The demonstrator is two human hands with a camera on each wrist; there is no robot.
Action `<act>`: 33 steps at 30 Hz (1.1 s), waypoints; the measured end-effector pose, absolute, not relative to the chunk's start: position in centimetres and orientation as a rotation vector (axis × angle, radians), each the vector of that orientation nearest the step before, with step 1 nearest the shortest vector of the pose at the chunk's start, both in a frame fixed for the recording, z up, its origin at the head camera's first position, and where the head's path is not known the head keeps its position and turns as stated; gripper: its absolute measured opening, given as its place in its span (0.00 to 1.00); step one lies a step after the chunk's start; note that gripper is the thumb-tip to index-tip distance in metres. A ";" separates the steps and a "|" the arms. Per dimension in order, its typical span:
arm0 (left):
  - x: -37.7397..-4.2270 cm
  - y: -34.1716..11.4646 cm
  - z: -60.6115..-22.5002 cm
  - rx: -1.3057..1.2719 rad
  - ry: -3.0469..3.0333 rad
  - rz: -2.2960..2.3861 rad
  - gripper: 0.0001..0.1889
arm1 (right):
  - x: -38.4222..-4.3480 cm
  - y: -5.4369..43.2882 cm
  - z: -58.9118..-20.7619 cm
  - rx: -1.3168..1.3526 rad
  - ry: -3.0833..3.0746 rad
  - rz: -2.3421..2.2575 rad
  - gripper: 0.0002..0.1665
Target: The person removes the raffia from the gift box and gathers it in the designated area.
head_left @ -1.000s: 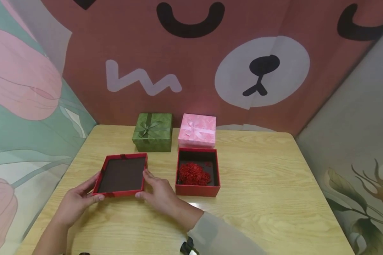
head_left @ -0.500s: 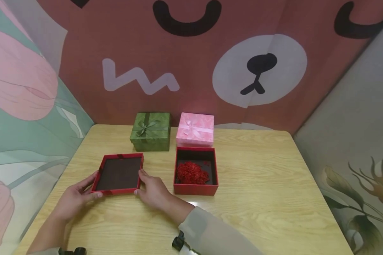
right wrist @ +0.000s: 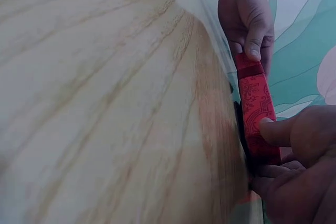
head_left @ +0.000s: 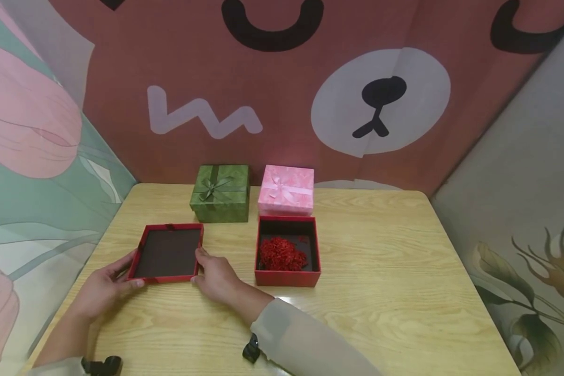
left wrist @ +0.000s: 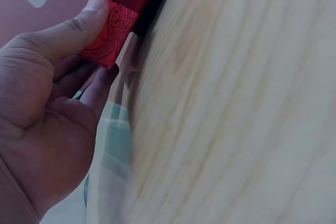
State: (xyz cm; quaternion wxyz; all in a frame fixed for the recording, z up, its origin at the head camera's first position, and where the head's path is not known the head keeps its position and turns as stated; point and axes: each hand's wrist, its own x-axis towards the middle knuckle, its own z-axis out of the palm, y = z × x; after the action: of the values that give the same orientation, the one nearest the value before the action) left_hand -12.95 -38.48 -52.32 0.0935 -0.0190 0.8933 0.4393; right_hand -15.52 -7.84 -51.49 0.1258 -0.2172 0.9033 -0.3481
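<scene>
Head view: we find the red lid at the left of the table, dark inner face up, between both hands. Left hand pinches the near left corner, thumb on the front wall, bent fingers round the corner; right hand grips the near right corner likewise, thumb and fingers parted by little more than the rim. We read this two-corner hold as a way to keep the shallow piece level. Red box stands uncovered to the right, its red filling exposed; pink box and green box sit farther back, presumably to leave working room in front. Hard to make out: the lid's underside, and whether it touches the table or hangs just above. Some fingertips are hidden by the lid, the left wrist view crops most of it, and the red box hides the pink one's lower front.
</scene>
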 end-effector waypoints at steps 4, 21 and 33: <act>-13.0 -39.0 -52.1 -0.035 2.680 1.279 0.51 | -15.6 -8.4 -51.4 -0.645 2.663 -0.977 0.41; -13.8 -39.0 -51.4 -0.085 2.645 1.196 0.55 | -15.9 -9.3 -51.5 -0.571 2.824 -0.800 0.40; -13.2 -39.5 -51.4 0.028 2.648 1.412 0.53 | -15.7 -7.8 -50.9 -0.616 2.764 -0.930 0.44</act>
State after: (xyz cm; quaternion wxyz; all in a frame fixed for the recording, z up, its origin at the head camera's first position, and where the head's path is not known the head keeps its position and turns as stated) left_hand -13.18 -39.53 -51.43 0.0703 0.0094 0.8801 0.4694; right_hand -15.69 -7.75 -50.90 0.0802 -0.2059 0.9243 -0.3110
